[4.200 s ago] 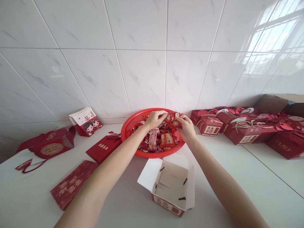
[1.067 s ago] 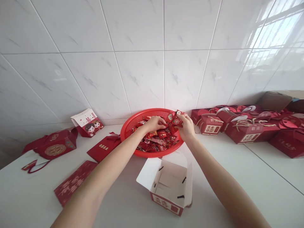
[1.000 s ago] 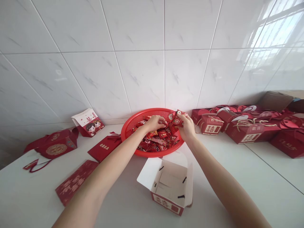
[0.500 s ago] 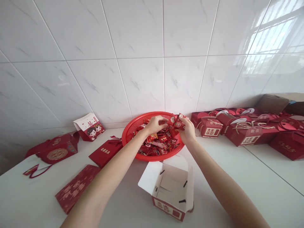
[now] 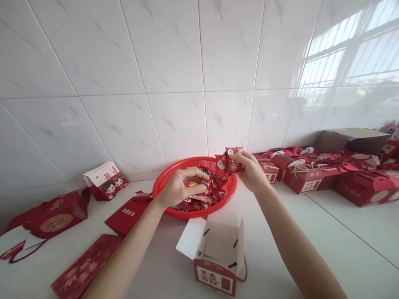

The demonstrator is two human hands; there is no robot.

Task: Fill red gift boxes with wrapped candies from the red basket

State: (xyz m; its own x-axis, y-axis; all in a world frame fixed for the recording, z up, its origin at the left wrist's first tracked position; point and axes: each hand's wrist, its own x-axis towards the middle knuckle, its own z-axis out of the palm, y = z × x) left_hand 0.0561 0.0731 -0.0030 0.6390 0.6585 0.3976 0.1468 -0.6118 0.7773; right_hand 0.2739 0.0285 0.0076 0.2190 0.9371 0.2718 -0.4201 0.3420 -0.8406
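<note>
Packets (image 5: 235,162) sit pinched in our right hand (image 5: 251,171), above the right side of the red basket (image 5: 193,214). Wrapped sweets (image 5: 199,199) lie just beyond and below our left hand (image 5: 174,189), thumb and forefinger slightly parted, pointing rightward; we cannot tell whether they grip one. Open box (image 5: 218,273): long side roughly crosswise, nearer us.

Red basket (image 5: 193,214), perforated; grey-veined white tiles (image 5: 174,54); small wrappers (image 5: 215,197) seemingly mostly red.

Left hand (image 5: 178,187) drawn back toward the wearer — fingers spread wider, red packets (image 5: 234,160) in right hand (image 5: 250,171) raised.
</note>
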